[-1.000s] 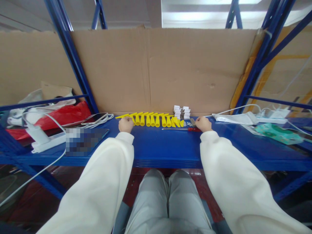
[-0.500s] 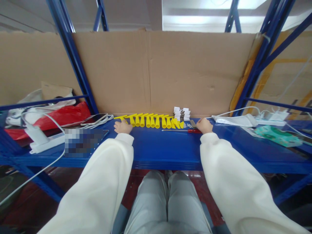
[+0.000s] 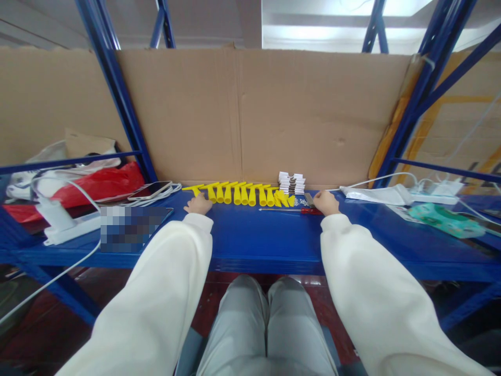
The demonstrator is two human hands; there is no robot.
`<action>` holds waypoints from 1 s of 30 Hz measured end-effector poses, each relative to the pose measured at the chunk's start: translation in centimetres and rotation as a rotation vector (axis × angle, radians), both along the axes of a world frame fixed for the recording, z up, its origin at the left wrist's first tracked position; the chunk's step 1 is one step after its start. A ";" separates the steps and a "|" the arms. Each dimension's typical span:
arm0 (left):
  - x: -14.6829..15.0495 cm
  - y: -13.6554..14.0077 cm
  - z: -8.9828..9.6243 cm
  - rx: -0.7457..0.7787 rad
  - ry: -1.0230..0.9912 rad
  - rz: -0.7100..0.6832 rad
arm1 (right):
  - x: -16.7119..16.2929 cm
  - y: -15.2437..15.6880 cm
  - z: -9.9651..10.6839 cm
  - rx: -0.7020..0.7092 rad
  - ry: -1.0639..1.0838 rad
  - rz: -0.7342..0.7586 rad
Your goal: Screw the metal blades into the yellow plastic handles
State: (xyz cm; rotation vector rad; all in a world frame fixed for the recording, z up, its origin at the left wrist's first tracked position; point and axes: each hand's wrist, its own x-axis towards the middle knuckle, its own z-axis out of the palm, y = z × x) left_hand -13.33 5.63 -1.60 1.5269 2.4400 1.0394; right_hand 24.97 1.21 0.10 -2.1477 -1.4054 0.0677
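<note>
My left hand (image 3: 199, 204) is at the left end of a row of yellow T-shaped plastic handles (image 3: 238, 195). Its fingers are closed round the lower part of the leftmost yellow handle (image 3: 193, 188), which they partly cover. Over on the right, my right hand (image 3: 326, 202) has its fingers pinched together beside small flat metal plates (image 3: 309, 199); whatever is between them is hidden. A screwdriver (image 3: 309, 211) with a red handle lies just below that hand, its shaft pointing left. Small silvery bits, perhaps screws (image 3: 299, 202), and smaller yellow pieces (image 3: 282, 199) lie close by.
White parts (image 3: 291, 183) stand stacked against the cardboard wall (image 3: 242, 115). Phones, cables and a power strip (image 3: 74, 230) sit at the left of the blue shelf (image 3: 266, 240). A white pouch (image 3: 379, 194) and a green packet (image 3: 446, 219) lie at the right. Blue posts rise on both sides.
The view has shifted very slightly. My right hand has moved a touch left toward the metal plates; my left hand stays at the leftmost yellow handle.
</note>
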 end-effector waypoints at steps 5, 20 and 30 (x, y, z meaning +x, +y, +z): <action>0.2 -0.5 0.3 -0.049 -0.022 0.049 | -0.1 0.0 0.0 -0.018 0.013 0.022; -0.1 0.0 0.1 -0.008 -0.034 0.083 | 0.6 1.2 -0.8 0.033 -0.053 0.120; 0.5 -0.7 0.3 0.016 -0.049 0.185 | 0.7 1.6 -1.0 0.022 -0.081 0.136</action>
